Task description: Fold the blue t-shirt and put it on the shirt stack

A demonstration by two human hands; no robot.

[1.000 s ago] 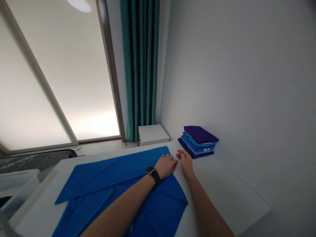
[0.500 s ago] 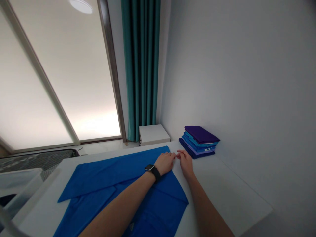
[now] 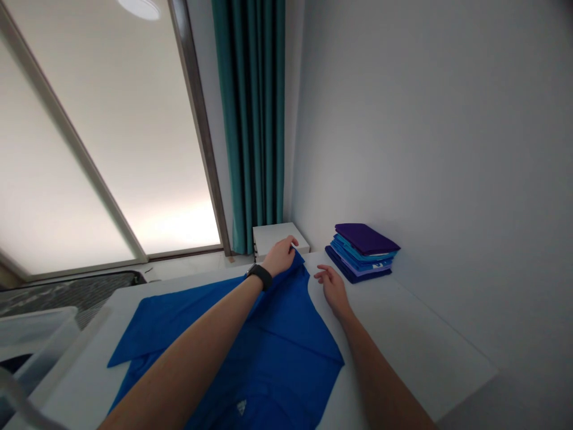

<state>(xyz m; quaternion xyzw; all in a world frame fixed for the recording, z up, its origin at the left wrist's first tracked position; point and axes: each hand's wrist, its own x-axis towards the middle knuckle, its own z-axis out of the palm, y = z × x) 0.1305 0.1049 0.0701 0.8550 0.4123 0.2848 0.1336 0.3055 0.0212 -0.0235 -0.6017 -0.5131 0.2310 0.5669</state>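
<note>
Your left hand pinches the far corner of the blue shirt, raised off the white table; your right hand lies open and flat just beside its edge. I judge the folding barely begun: most lies spread, long axis running near-left to far-right, toward the folded stack

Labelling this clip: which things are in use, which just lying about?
In use: blue shirt, left hand pinching its far corner, right hand flat on the table beside it.
Lying about: folded clothes stack, white cabinet, curtain, plastic bin.
</note>
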